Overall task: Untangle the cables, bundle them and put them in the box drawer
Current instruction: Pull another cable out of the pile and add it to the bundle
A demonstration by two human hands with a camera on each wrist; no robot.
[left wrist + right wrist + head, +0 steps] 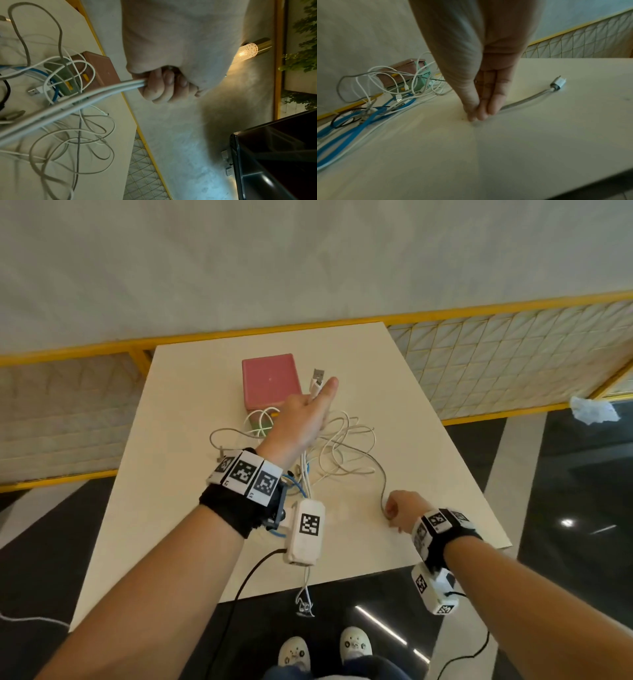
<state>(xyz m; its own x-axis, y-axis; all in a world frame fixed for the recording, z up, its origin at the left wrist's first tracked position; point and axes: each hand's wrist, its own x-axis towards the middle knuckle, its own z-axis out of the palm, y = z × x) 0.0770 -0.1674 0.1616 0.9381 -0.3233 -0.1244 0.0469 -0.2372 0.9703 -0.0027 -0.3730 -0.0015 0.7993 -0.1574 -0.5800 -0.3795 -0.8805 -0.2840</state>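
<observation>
A tangle of white and grey cables (342, 446) lies mid-table in front of the pink box (270, 378), whose green drawer (63, 77) stands pulled out under some loops. My left hand (301, 419) is raised over the tangle; its curled fingers (163, 86) grip a few white cable strands, and a USB plug (318, 376) sticks out above the fist. A blue cable (368, 121) runs beneath my left wrist. Near the front right, my right hand (399, 510) pinches a grey braided cable (527, 100) at the table top, thumb against fingertips (479, 115). Its metal plug (558, 83) lies beyond.
The cream table (191, 440) ends close in front of my feet and just right of my right hand. A yellow-framed mesh railing (496, 354) runs behind it. A crumpled white scrap (594, 409) lies on the floor to the right. A black wire hangs from my left wrist device.
</observation>
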